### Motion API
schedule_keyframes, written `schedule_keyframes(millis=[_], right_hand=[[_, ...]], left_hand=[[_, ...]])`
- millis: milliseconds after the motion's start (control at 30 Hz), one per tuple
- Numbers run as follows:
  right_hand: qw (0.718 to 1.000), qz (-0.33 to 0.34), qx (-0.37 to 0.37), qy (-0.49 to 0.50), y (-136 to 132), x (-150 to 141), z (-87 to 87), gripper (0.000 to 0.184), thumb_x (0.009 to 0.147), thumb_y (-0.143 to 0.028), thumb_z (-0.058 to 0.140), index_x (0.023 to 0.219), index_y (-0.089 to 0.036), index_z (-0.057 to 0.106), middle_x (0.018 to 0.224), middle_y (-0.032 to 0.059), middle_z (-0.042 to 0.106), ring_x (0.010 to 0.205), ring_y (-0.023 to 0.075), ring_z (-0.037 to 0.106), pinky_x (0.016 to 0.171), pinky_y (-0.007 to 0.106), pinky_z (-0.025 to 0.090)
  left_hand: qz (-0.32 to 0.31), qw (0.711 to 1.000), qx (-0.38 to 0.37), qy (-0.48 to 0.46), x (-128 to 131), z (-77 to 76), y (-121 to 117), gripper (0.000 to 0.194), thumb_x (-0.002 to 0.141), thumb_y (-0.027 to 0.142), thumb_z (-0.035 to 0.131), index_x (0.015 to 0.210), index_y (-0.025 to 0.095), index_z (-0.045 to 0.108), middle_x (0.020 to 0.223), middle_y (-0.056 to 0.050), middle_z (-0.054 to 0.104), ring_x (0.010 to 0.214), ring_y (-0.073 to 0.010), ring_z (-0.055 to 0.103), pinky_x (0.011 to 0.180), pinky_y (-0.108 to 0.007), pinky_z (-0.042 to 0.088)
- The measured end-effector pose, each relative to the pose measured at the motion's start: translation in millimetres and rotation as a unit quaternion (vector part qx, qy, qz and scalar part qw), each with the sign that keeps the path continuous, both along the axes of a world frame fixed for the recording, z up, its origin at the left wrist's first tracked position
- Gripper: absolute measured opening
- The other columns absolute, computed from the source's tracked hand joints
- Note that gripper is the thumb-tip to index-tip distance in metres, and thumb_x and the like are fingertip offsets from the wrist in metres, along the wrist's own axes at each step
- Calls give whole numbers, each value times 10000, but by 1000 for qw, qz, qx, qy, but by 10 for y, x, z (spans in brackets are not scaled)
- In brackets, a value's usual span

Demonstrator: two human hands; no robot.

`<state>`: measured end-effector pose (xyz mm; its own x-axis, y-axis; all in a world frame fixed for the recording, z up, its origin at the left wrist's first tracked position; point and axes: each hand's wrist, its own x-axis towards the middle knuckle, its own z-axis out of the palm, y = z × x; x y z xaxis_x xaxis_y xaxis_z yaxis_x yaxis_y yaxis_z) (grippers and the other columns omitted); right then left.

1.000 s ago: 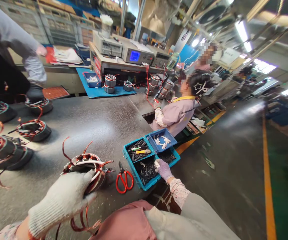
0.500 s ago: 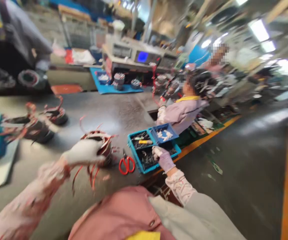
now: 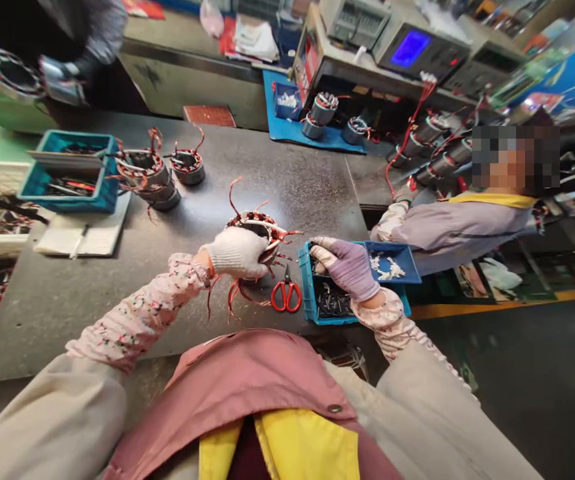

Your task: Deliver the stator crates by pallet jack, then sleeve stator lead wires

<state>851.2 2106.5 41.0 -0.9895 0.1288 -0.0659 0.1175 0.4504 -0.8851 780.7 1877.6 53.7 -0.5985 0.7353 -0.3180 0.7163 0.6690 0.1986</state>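
Note:
On the table, a stator (image 3: 269, 231) with a ring of copper coils has red and white wire leads sticking out all round. My left hand (image 3: 240, 252), in a white knitted glove, is closed on the stator's near left side. My right hand (image 3: 351, 267), in a purple glove with pale fingertips, is over the blue parts bin (image 3: 308, 293). Its fingers are pinched together; whatever they hold is hidden. Small black pieces (image 3: 331, 300) fill the bin's near compartment. Between the stator and the bin lie red-handled scissors (image 3: 286, 296).
A blue tray (image 3: 410, 267) of white bits sits on the bin's far right side. More stators (image 3: 187, 167), a teal bin (image 3: 104, 193) and a notepad (image 3: 57, 240) stand to the left. A co-worker (image 3: 462, 227) sits at the right. Instruments (image 3: 417, 50) line the back.
The camera view has turned right and down, and is sharper. My right hand has shifted from the bin's near compartment toward its far left part. My left hand stays on the stator.

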Motion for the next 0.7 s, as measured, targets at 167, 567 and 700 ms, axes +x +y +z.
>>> schedule_keyframes(millis=[167, 567, 700], right_hand=[[993, 69, 96, 24, 1, -164, 27, 331, 829, -403, 647, 1031, -172, 770, 903, 72, 752, 504, 123, 631, 491, 240, 522], [924, 170, 322, 120, 96, -259, 206, 225, 903, -290, 627, 1059, -204, 764, 963, 63, 758, 890, 215, 707, 842, 329, 557], [892, 213, 378, 128, 98, -370, 325, 211, 896, -307, 648, 1026, -198, 773, 916, 54, 758, 849, 204, 703, 797, 297, 534]], left_hand=[[2, 1000, 17, -11, -20, -5, 1, 406, 777, 430, 547, 1001, 145, 730, 927, -135, 710, 777, -252, 628, 668, -339, 452], [4, 1000, 29, -10, -25, -48, 10, 426, 755, 451, 548, 1025, 180, 736, 954, -120, 705, 817, -257, 651, 674, -323, 469], [5, 1000, 23, -13, -29, -69, 10, 434, 761, 468, 532, 1006, 175, 740, 932, -124, 702, 797, -259, 651, 656, -323, 468]])
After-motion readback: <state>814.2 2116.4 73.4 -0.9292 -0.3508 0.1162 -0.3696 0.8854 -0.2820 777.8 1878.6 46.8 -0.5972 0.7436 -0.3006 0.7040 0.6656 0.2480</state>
